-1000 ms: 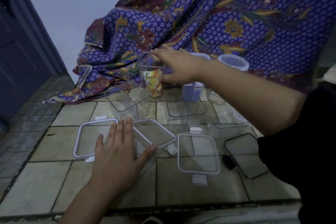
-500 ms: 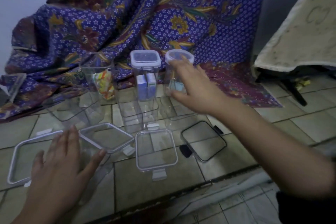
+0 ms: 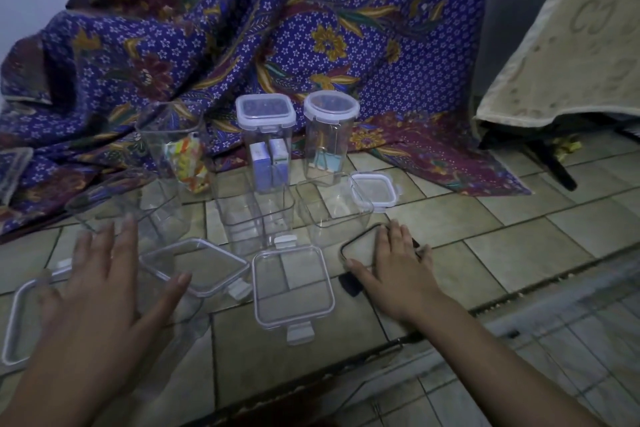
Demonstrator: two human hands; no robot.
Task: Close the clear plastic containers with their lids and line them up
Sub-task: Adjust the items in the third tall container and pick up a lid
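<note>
R hand flat, fingers straight, on black-rimmed lid, center-right. L hand spread wide, lower left, gripping nothing. Square-lidded tub & round-lidded tub closed, upper center.

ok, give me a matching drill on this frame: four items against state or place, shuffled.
Items:
1. black-rimmed lid
2. tall square jar
3. tall round jar
4. jar with colourful packet

States:
A. open, no lid on
B. closed, blue boxes inside
C. under the right hand
D. closed, round top

Pairs: 1-C, 2-B, 3-D, 4-A
</note>
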